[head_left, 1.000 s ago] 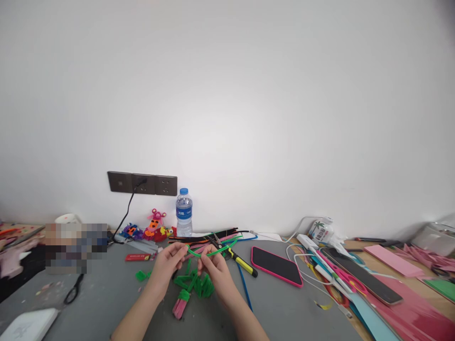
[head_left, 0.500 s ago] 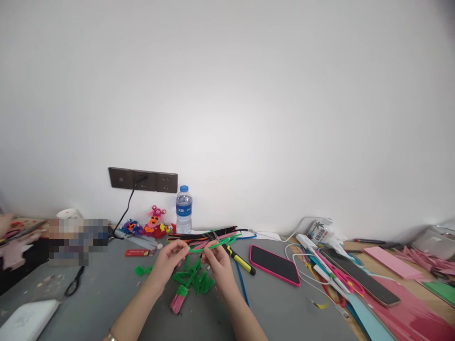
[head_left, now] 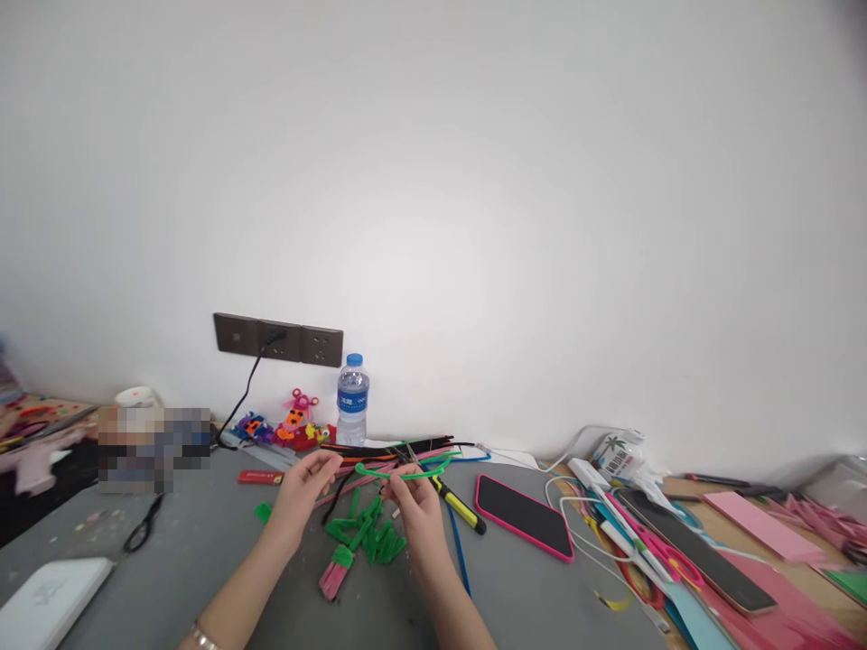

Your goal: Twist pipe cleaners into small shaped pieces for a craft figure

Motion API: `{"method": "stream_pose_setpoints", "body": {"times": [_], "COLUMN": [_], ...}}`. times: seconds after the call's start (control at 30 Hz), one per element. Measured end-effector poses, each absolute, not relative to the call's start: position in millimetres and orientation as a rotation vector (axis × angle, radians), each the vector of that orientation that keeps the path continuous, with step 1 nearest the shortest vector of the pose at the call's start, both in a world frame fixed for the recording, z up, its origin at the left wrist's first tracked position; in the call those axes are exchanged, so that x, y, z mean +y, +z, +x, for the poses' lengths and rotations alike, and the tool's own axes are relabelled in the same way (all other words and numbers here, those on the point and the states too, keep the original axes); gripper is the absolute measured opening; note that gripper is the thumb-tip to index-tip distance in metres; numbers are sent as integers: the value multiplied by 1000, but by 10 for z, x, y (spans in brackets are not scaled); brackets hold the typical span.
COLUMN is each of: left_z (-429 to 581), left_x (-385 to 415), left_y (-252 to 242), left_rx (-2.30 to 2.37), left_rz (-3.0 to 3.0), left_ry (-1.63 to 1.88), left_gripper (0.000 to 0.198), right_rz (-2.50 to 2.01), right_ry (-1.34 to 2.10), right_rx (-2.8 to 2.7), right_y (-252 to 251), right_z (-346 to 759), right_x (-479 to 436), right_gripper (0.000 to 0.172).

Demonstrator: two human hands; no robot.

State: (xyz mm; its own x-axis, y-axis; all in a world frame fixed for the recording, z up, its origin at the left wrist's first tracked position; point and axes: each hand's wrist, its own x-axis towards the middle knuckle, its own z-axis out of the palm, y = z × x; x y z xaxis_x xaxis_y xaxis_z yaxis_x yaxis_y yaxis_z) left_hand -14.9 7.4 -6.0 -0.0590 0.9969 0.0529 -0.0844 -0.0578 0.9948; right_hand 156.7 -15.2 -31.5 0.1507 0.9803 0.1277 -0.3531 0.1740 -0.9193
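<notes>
My right hand point(head_left: 414, 508) pinches a bright green pipe cleaner point(head_left: 404, 471) that curves in a loop above the grey table point(head_left: 203, 560). My left hand point(head_left: 302, 490) hovers just to the left of it with fingers loosely curled and apart, not gripping the loop. Under both hands lies a heap of folded green pipe cleaner pieces point(head_left: 371, 535) with a pink tassel-like bundle point(head_left: 334, 576) at its near left. Behind the hands lies a row of black, orange and pink pipe cleaners point(head_left: 386, 447).
A yellow-handled tool point(head_left: 459, 506) and a pink-cased phone point(head_left: 525, 515) lie to the right, with cables, scissors point(head_left: 660, 552) and paper strips beyond. A water bottle point(head_left: 352, 401), small colourful figures point(head_left: 293, 424) and wall sockets point(head_left: 277, 338) stand at the back. Black scissors point(head_left: 141, 528) lie left.
My left hand has let go of the green pipe cleaner and drawn a little left. The right hand keeps it, and the loop has risen slightly. The view has shifted a bit.
</notes>
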Motion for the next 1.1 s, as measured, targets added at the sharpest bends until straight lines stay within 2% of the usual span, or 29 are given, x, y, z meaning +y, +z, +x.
{"method": "stream_pose_setpoints", "body": {"times": [0.33,1.1], "left_z": [-34,-40], "left_x": [30,33], "left_y": [-69,-34], "left_rx": [1126,1060], "left_rz": [1216,1035], "left_ry": [1254,1191], "left_gripper": [36,40], "right_rz": [-851,-813], "right_ry": [1151,1154], "right_rx": [-1084,-1091], "right_y": [-274,-201], "right_z": [1567,1524], "right_x": [-175,-210], "right_gripper": [21,26]}}
